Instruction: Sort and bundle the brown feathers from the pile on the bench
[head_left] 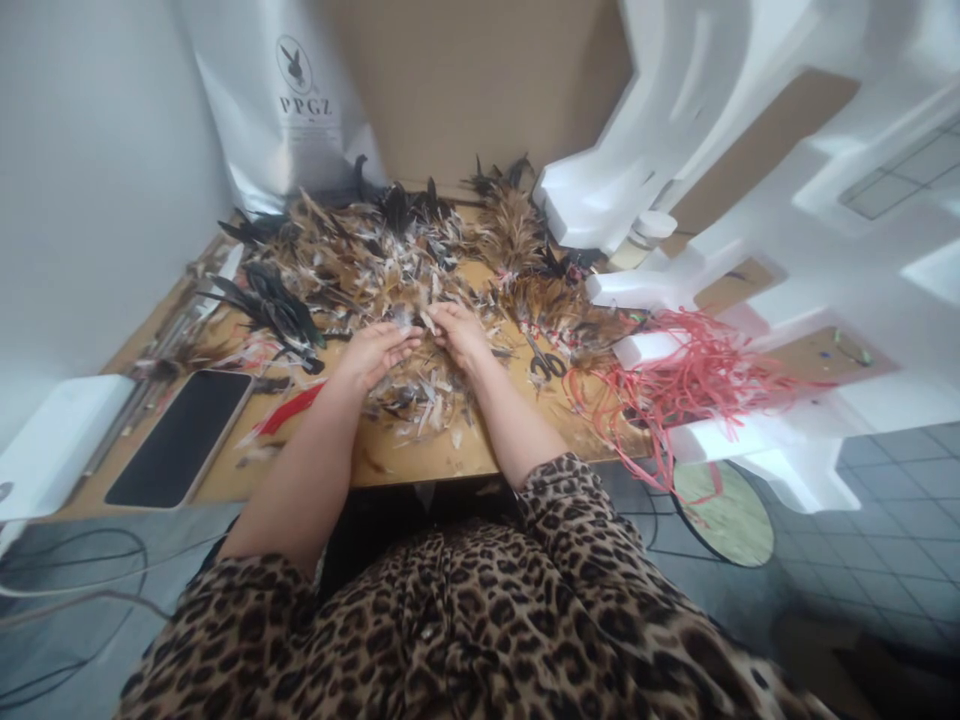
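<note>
Right, a pale feather (428,319) is up between both hands, just above the loose feather pile (360,260) on the tabletop (420,455). Right hand (460,336) has its grip pinching that feather; left hand (377,352) has its grip pinching some whitish fluff (406,326), edges too blurry to make out. Single feathers in the pile blur together. Scissors (549,366) near the right forearm, handles clear, blade tips hard to tell from the feathers. Red strip (294,408) partly behind the left forearm. Phone (180,440) farther left, screen dark; white box (60,445) cut off by the left edge. Tangled red strands (697,375) hang over white foam (795,230), itself cut off at right. Silver bag (296,150) cropped on top, small print unreadable.
</note>
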